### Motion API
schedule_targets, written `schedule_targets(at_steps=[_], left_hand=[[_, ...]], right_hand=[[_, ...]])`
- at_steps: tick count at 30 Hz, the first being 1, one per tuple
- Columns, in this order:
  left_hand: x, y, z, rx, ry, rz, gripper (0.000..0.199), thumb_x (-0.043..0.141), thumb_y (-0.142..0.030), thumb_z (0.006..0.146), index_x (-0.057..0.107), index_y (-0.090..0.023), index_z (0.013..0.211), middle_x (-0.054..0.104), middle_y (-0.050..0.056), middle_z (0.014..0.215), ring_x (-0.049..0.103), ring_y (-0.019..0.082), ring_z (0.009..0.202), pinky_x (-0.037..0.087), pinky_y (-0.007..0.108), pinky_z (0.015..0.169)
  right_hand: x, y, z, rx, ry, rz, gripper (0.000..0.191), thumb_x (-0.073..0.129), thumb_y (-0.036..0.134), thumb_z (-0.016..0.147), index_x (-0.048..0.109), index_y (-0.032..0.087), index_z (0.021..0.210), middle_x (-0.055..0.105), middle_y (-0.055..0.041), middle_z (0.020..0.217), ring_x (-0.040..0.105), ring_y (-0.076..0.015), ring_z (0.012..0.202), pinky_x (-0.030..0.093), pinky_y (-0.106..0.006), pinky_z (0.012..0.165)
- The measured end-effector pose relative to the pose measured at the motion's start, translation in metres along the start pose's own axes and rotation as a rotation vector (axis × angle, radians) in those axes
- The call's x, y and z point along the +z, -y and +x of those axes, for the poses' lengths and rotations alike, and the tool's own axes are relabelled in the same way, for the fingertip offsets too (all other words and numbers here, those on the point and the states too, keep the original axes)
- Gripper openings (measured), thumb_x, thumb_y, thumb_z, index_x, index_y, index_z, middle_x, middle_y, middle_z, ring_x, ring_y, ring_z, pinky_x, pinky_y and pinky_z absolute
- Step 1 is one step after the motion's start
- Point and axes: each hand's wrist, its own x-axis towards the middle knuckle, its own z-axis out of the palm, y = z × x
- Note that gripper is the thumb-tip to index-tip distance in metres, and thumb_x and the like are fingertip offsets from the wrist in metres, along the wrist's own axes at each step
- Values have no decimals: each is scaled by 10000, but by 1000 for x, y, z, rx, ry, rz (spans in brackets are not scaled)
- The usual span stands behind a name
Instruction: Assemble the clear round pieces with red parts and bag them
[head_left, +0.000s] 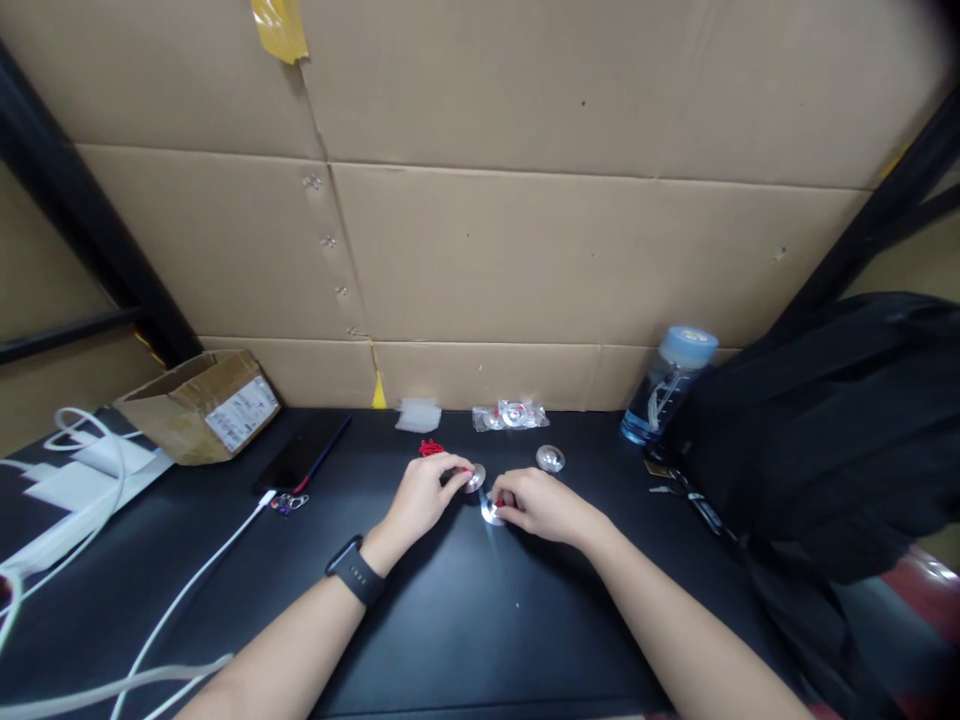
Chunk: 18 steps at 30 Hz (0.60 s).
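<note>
My left hand (pixel 435 490), with a dark watch on its wrist, pinches a small shiny metal disc (pixel 476 479) by its edge; something red shows at the fingertips. Close on the right, my right hand (pixel 536 500) has its fingers curled together at a second shiny metal disc (pixel 491 513), also with a bit of red by the fingers. The two discs are near each other above the black table, and the fingers partly hide both. Just behind my right hand lies a third domed metal disc (pixel 550 459). A small bundle of red cord (pixel 431 448) rests beyond my left hand.
Along the cardboard wall lie clear-bagged discs (pixel 511 415) and a white translucent packet (pixel 418 415). To the left are an open carton (pixel 202 405), a phone (pixel 300 455) and white cables (pixel 187 585). A water bottle (pixel 667 385), keys (pixel 675 488) and a black backpack (pixel 825 430) occupy the right.
</note>
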Motion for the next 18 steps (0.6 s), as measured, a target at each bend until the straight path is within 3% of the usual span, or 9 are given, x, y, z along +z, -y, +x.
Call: schedule_targets(at_steps=[4, 10, 14, 18], left_hand=[[5, -3, -1, -55, -49, -153, 132, 595, -302, 920, 705, -231, 920, 759, 17, 888, 724, 181, 798, 568, 293, 781], [11, 0, -1, -108, -72, -315, 151, 624, -318, 893, 665, -191, 965, 723, 43, 977, 727, 178, 828, 590, 309, 811], [13, -1, -2, -128, -43, -402, 165, 636, -311, 889, 649, -176, 982, 713, 48, 968, 727, 174, 833, 585, 299, 813], [15, -5, -3, -114, -57, -379, 174, 634, -322, 893, 650, -176, 987, 705, 45, 959, 719, 166, 830, 585, 288, 803]], right_hand=[[3, 0, 3, 8, -57, 27, 146, 634, 72, 841, 680, 208, 812, 661, -21, 767, 603, -161, 673, 448, -269, 651], [14, 3, 10, 112, -327, 368, 129, 585, 311, 954, 640, 204, 906, 645, -56, 1004, 652, -140, 726, 546, -276, 677], [24, 6, 11, 150, -312, 642, 223, 599, 429, 944, 606, 206, 947, 619, -96, 1240, 708, -160, 796, 596, -293, 670], [30, 6, 14, 199, -303, 817, 307, 665, 494, 887, 599, 199, 938, 633, -99, 1245, 729, -179, 815, 620, -313, 672]])
